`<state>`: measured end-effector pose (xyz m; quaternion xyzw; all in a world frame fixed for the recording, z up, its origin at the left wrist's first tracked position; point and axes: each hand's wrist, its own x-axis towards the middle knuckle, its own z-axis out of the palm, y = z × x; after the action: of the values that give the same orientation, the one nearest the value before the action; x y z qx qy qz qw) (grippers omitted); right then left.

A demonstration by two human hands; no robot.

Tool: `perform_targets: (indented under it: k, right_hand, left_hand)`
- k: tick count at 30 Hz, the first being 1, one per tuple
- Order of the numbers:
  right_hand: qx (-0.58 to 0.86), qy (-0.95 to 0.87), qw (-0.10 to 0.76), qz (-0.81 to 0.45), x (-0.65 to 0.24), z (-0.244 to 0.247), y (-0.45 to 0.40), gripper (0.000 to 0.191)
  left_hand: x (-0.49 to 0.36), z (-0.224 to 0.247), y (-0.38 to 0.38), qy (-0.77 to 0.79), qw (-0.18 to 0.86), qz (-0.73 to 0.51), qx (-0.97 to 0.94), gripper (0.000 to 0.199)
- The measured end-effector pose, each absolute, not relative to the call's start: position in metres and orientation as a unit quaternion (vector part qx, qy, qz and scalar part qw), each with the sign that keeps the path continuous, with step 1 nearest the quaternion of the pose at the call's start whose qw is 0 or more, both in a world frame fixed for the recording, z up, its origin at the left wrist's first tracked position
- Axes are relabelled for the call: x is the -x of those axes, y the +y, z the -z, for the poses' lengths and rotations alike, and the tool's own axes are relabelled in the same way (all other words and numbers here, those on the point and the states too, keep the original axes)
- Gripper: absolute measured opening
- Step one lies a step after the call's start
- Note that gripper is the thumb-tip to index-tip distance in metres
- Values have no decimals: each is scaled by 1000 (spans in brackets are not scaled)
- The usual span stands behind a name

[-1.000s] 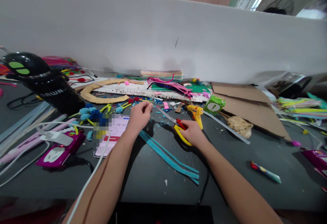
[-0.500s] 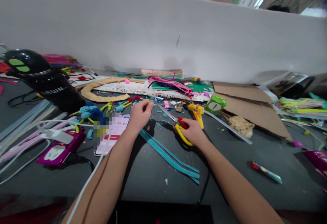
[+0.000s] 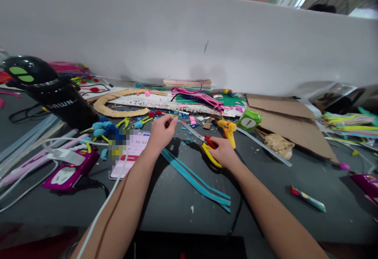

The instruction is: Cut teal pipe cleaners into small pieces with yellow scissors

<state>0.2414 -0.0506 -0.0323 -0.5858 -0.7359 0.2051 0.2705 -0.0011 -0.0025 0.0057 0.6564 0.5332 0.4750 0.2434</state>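
My right hand [image 3: 223,151] grips a pair of scissors [image 3: 203,138] by red and yellow handles, the blades pointing up and left. Close to the blade tips, my left hand [image 3: 163,131] is closed in a pinch. What sits between its fingertips is too small to make out. Beneath and between my hands lie blue pipe cleaners [image 3: 195,182], running down to the right. Fine blue clippings [image 3: 189,142] are scattered just under the blades. A phone [image 3: 132,154] with a lit screen lies behind my left forearm.
A black bottle [image 3: 63,101] stands at left, near a purple power strip [image 3: 72,170]. Right of the scissors are a yellow glue gun [image 3: 227,131], a green box [image 3: 249,120] and cardboard sheets [image 3: 283,123]. A cutter-like tool [image 3: 307,199] lies lower right. A white cable [image 3: 102,209] crosses my left forearm.
Hardly anything differs. Both hands and the scissors keep almost the same position, with only a slight shift in the view.
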Motion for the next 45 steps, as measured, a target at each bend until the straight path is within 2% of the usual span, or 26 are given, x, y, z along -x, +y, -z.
perform_targets:
  k: [10,27,36,45]
  right_hand:
    - [594,-723,289,-204,-238,31,-54,36]
    - [585,-736,271,-207,-241,31,-51,26]
    - [602,-711,292,-216,-238,30,-54,39]
    - [604,-721,271,-204,-236,27,-55,34]
  left_hand:
    - [2,-5,-2,533,232,-468,-665,30]
    - [2,-5,-2,533,230,-470,-665,30]
    - [2,-5,-2,534,234,-467,-665,28]
    - [2,-4,-2,531,233,-470,-665,27]
